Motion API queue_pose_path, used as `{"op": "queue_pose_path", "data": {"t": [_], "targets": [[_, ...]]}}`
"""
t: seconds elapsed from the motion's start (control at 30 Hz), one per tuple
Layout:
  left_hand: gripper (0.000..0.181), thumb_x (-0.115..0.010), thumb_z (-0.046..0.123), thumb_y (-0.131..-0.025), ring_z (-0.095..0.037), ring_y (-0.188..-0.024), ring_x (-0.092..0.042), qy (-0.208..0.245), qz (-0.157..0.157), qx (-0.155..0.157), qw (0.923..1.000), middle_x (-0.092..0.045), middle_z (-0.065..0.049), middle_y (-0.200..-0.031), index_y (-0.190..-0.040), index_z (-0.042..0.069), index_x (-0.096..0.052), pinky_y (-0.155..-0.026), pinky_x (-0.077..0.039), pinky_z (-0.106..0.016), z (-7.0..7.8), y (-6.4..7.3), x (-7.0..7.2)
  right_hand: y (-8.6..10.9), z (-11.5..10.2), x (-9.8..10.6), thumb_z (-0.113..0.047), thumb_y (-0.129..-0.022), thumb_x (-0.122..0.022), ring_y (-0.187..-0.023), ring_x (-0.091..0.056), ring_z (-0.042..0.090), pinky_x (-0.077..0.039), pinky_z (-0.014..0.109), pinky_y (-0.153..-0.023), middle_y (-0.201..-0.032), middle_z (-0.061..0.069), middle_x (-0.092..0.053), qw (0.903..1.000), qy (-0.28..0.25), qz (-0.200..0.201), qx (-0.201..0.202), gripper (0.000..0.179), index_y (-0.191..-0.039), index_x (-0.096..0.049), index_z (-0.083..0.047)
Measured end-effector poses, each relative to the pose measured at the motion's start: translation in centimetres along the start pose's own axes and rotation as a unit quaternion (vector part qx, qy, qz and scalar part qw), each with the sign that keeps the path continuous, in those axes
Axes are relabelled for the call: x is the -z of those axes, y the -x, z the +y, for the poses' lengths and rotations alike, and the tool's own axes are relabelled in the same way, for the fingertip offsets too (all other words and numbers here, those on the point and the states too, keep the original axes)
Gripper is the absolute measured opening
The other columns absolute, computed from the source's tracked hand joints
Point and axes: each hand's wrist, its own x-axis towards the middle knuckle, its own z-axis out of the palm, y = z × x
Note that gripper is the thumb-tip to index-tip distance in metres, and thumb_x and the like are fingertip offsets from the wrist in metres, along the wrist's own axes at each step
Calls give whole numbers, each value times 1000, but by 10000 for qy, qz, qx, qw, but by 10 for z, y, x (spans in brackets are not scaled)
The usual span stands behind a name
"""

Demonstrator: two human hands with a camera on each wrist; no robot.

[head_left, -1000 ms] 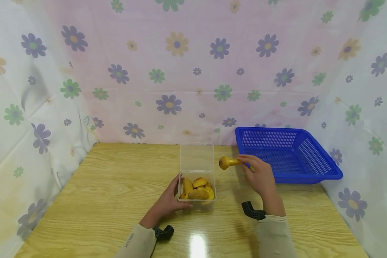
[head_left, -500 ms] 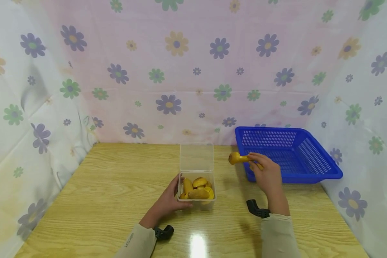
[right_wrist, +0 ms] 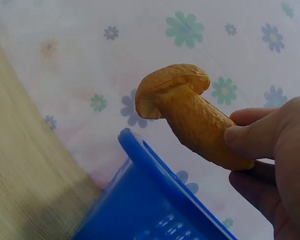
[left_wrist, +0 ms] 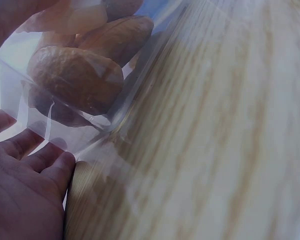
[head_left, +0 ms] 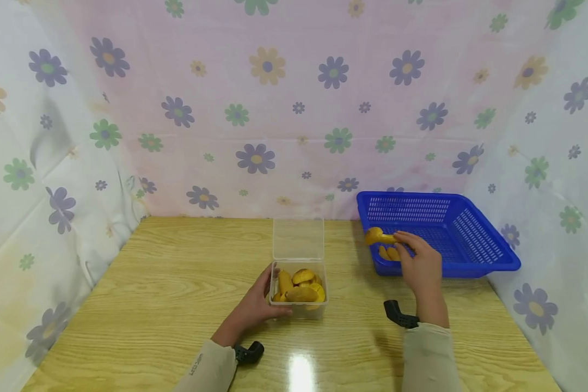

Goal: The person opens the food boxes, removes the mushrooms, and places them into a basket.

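Left side of the wood-grain table [head_left: 176, 283]: left hand [head_left: 256, 305] holds the clear, square plastic box [head_left: 307, 314] at its left side, thumb along the front wall near the table's front edge, other fingers round the left wall. The box rests about midway between the table's left and right edges, its clear flat lid [head_left: 299, 238] folded back toward the far edge; several yellow-brown mushrooms [head_left: 301, 295] lie piled inside. Further right, right hand [head_left: 423, 267] pinches a single yellow-brown mushroom [right_wrist: 195, 115] with rounded cap and thick stem, thumb on one face of the stem end, fingers on the other. From the fingertips the mushroom extends left: its long axis runs roughly parallel to the table's far edge, cap outermost. In the right wrist view it also slants, cap up, stem end down toward the hand. The cap overlaps the left rim of the blue perforated plastic basket [head_left: 465, 269], which occupies the table's far right corner; the right wrist view shows a gap between cap and rim. Small tan pieces [head_left: 389, 253] show below the stem at the basket's near left corner, partly covered; kind not certain. Judgement: the critical relation is cap to left rim, since the fingers sit further right than the cap. The right hand is much the nearer to the basket.
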Motion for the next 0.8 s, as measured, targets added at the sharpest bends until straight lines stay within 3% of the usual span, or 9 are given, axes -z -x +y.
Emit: {"op": "queue_pose_path", "data": {"t": [0.3, 0.8], "targets": [[119, -86, 31, -74, -29, -150, -16, 31, -7, 83, 10000, -18, -9, -161, -157, 25, -1, -117, -25, -52, 1, 1, 0, 2, 13, -1, -7, -94, -63, -108, -64, 34, -54, 49, -86, -123, 16, -66, 9988, 142, 304, -367, 25, -117, -70, -2], [119, -85, 31, -74, -28, -150, -15, 52, 14, 118, 9999, -18, -7, -161, -157, 25, -1, -117, -25, -50, 1, 0, -1, 4, 18, -2, -9, -95, -63, -111, -62, 36, -53, 50, -85, -124, 18, -66, 9931, 448, 208, -1062, 25, -118, -69, -2]]}}
